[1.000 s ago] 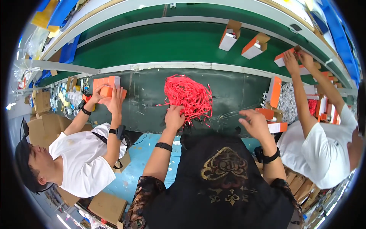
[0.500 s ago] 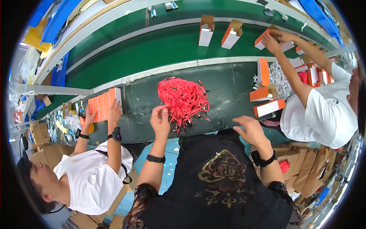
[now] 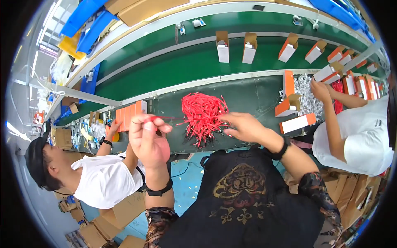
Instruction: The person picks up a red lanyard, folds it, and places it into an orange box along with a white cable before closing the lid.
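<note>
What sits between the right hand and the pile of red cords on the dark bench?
Nothing visible. The right hand reaches in from the right with its fingertips at the edge of the pile of red cords. The left hand is raised to the pile's left, pinching one red cord.

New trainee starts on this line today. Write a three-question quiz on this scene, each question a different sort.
1. True or false: the left hand pinches a red cord drawn from the pile of red cords.
2. The right hand is: A) on the pile's edge, B) on a carton on the belt, C) on the person's lap.
3. Fill in: the belt behind the bench is ____ in colour.

Key: 1 true; 2 A; 3 green.
</note>
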`<action>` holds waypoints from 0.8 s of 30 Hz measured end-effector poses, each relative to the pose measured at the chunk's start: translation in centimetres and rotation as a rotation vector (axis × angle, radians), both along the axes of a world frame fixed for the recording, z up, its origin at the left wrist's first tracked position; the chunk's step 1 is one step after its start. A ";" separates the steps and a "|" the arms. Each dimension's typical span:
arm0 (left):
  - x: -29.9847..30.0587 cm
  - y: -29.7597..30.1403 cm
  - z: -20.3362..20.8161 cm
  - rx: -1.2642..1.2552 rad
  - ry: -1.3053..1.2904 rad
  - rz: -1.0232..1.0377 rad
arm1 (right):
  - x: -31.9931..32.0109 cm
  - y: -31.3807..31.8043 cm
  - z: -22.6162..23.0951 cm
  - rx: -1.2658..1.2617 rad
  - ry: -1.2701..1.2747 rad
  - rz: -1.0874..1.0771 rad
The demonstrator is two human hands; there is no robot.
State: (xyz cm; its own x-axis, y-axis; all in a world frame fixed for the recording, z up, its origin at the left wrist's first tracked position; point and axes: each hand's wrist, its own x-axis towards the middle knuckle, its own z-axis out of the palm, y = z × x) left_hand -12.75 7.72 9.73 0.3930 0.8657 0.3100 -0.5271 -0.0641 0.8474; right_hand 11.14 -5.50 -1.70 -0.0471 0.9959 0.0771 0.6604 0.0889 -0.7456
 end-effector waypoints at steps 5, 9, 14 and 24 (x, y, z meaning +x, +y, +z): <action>3.0 -2.3 6.5 0.030 -0.064 -0.083 | -2.8 6.1 -2.4 0.003 0.472 0.153; 3.5 -5.3 11.0 0.136 -0.106 -0.052 | -3.1 10.6 -4.2 -0.173 0.376 0.281; -1.7 -7.0 11.6 0.192 -0.132 0.009 | -1.5 7.8 1.8 -0.130 0.492 0.239; -3.3 -3.1 -5.6 -0.390 0.263 0.163 | 4.5 -0.2 9.0 -0.476 1.218 0.260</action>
State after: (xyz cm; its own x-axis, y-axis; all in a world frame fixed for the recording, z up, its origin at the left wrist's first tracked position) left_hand -16.09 4.66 4.15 0.2643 0.9541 -0.1411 -0.3013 0.2206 0.9277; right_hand 15.60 -5.71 7.30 -0.3885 0.9099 -0.1453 -0.4415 -0.3222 -0.8374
